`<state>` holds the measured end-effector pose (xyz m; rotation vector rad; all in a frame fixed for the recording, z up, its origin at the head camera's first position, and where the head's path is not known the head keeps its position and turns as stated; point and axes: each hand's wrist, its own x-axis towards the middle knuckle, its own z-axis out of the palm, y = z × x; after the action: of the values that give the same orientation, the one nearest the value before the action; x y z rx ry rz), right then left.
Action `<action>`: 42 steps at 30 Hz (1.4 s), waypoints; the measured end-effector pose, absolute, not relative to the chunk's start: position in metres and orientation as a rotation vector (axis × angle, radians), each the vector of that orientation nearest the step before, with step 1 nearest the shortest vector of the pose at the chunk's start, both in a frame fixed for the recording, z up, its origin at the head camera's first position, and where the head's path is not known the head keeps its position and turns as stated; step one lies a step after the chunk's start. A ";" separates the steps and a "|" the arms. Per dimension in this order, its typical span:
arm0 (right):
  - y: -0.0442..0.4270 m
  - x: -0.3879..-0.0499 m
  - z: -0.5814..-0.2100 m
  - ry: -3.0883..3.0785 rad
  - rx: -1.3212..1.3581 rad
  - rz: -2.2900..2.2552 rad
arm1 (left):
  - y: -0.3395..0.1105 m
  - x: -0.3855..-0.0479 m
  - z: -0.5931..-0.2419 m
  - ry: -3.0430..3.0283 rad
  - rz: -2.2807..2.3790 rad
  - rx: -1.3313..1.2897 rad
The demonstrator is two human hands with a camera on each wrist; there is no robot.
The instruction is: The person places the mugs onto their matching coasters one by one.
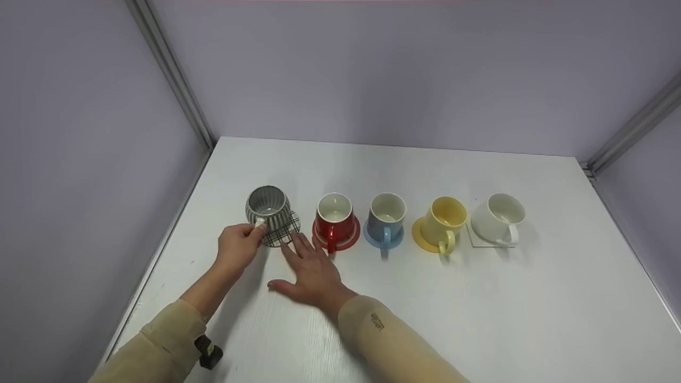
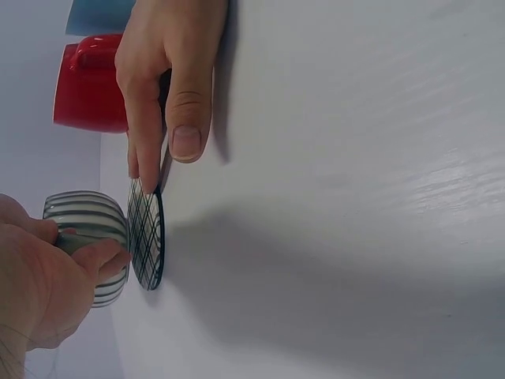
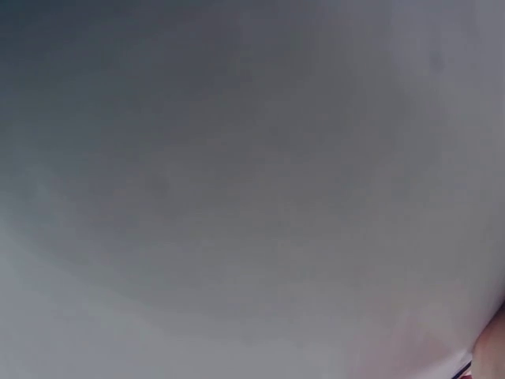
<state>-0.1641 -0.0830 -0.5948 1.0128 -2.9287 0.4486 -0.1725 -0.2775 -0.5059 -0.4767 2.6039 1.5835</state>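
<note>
My left hand [image 1: 238,247] pinches the handle of a grey-and-white striped mug [image 1: 268,205] at the left of the row. Beneath the mug lies a round coaster with a black grid pattern [image 1: 282,234], its right part uncovered. In the left wrist view the striped mug [image 2: 95,207] is upright against or just above the grid coaster [image 2: 147,245]; I cannot tell whether they touch. My right hand [image 1: 315,275] lies palm down with fingers spread, the fingertips at the coaster's near edge. The right wrist view shows mostly blurred tabletop.
Rightward stand a red mug [image 1: 343,226] on a red coaster, close to my right fingers, a blue mug [image 1: 379,222] on a blue coaster, a yellow mug [image 1: 440,230] on a yellow coaster, and a white mug [image 1: 487,223] on a square white coaster. Walls border the white table [image 1: 425,314].
</note>
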 end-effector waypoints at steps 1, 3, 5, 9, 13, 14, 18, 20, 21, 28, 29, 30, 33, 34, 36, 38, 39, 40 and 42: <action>-0.083 -0.164 -0.595 -2.926 1.011 0.451 | -0.277 -0.172 -0.506 2.604 1.581 -0.476; -0.083 -0.164 -0.596 -2.927 1.008 0.458 | -0.277 -0.172 -0.506 2.604 1.573 -0.475; -0.083 -0.164 -0.597 -2.931 0.999 0.464 | -0.276 -0.171 -0.506 2.605 1.572 -0.477; -0.084 -0.164 -0.598 -2.947 0.982 0.466 | -0.276 -0.170 -0.506 2.593 1.582 -0.486; -0.084 -0.164 -0.597 -2.959 0.983 0.444 | -0.276 -0.170 -0.508 2.580 1.589 -0.491; -0.084 -0.164 -0.597 -2.961 0.984 0.437 | -0.276 -0.170 -0.508 2.581 1.582 -0.490; -0.083 -0.163 -0.595 -2.974 0.991 0.418 | -0.276 -0.170 -0.509 2.581 1.578 -0.482; -0.083 -0.163 -0.593 -2.985 0.996 0.405 | -0.276 -0.170 -0.509 2.583 1.577 -0.473; -0.083 -0.163 -0.592 -2.989 0.998 0.399 | -0.276 -0.170 -0.510 2.585 1.576 -0.471; -0.084 -0.163 -0.586 -3.025 1.003 0.344 | -0.275 -0.168 -0.509 2.598 1.580 -0.459; -0.084 -0.163 -0.586 -3.030 1.003 0.341 | -0.275 -0.167 -0.509 2.595 1.582 -0.461; -0.084 -0.163 -0.586 -3.034 1.003 0.337 | -0.275 -0.167 -0.510 2.596 1.581 -0.460; -0.085 -0.163 -0.586 -3.032 1.004 0.340 | -0.275 -0.166 -0.510 2.604 1.568 -0.466; -0.085 -0.163 -0.587 -3.026 1.005 0.343 | -0.275 -0.166 -0.510 2.605 1.565 -0.465; -0.085 -0.164 -0.588 -3.010 1.006 0.340 | -0.275 -0.166 -0.510 2.607 1.562 -0.463; -0.085 -0.164 -0.589 -3.002 1.008 0.340 | -0.275 -0.165 -0.511 2.608 1.558 -0.460; -0.085 -0.164 -0.589 -2.999 1.007 0.339 | -0.274 -0.166 -0.511 2.609 1.555 -0.460; -0.085 -0.164 -0.589 -2.998 1.007 0.336 | -0.274 -0.165 -0.511 2.610 1.556 -0.456; -0.085 -0.164 -0.588 -3.004 1.006 0.336 | -0.274 -0.166 -0.512 2.614 1.553 -0.452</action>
<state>-0.1637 -0.0847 -0.5884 1.0060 -3.0037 0.3361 -0.1655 -0.2741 -0.5116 -0.4523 2.6143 1.5529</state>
